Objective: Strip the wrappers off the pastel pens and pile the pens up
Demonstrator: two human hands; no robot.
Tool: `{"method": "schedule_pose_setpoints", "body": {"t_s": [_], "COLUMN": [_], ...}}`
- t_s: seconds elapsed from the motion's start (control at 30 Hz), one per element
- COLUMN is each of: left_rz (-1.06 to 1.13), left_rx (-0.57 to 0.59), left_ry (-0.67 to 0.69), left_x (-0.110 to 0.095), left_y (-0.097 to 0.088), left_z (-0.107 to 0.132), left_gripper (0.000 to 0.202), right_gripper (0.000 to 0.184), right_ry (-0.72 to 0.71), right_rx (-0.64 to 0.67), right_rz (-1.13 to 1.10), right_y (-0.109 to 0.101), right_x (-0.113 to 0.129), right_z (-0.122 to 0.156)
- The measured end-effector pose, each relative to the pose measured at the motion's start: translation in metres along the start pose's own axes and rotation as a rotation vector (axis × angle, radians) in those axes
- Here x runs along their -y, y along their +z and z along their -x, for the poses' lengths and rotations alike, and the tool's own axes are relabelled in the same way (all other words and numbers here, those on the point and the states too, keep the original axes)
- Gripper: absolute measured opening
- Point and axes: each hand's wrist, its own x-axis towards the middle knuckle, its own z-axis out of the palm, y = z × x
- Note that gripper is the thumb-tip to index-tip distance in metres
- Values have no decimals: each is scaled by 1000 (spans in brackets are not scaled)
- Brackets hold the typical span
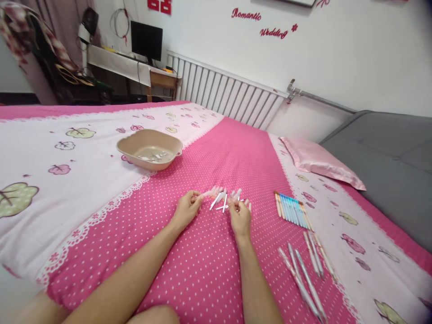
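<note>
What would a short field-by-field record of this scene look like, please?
Surface: pink white-dotted bedsheet
Left hand: grip pinching a pale pink plastic pen tube
Right hand: fingers curled at the small pile of white and pink pen parts; hold unclear
Right of hands: tidy row of pastel plastic pens; loose white pens nearer
Far left: beige plastic basin holding small bits

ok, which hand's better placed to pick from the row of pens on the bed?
Right, probably. The right hand sits nearer the row of pens, with nothing between them. The left hand is beyond the pile of small parts, toward the basin.
</note>
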Motion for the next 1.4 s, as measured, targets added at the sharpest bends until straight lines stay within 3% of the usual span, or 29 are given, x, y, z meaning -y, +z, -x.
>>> {"method": "schedule_pose_setpoints", "body": {"t_s": [0.2, 0.33, 0.43, 0.63, 0.73, 0.83, 0.97, 1.07, 1.2, 1.33, 1.4], "left_rz": [-474, -647, -672, -493, -448, -436, -431, -414, -383, -336, -301], "left_rx": [78, 115, 103, 38, 8, 0, 2, 6, 6, -8, -19], "left_ry": [109, 114, 99, 182, 212, 215, 207, 205, 202, 194, 184], "left_x": [0, -6, -8, -3, 1, 3, 2, 1, 2, 2, 0], "left_y": [6, 7, 6, -2, -5, -7, -6, -5, -6, -5, -5], "left_z": [1, 3, 4, 4, 6, 6, 4, 2, 3, 4, 5], "left_gripper": [41, 50, 49, 29, 26, 24, 22, 22, 21, 21, 21], "right_gripper": [30, 31, 30, 34, 38, 54, 57, 51, 36, 32, 28], "right_ry": [-73, -42, -13, -79, -31, 10, 303, 404, 478, 411, 312], "right_rx": [-17, -42, -39, -131, -177, -146, -107, 13, 129, 181, 195], "right_rz": [245, 477, 602, 602, 791, 1164, 1434, 1399, 1255, 1086, 737], "right_y": [-1, -12, -16, -23, -52, -99, -153, -169, -168, -150, -128], "right_x": [0, 6, 9, 15, 17, 15, 5, -1, -3, 13, 31], "right_z": [0, 3, 3, 11, 28, 49, 68, 72, 63, 42, 29]}}
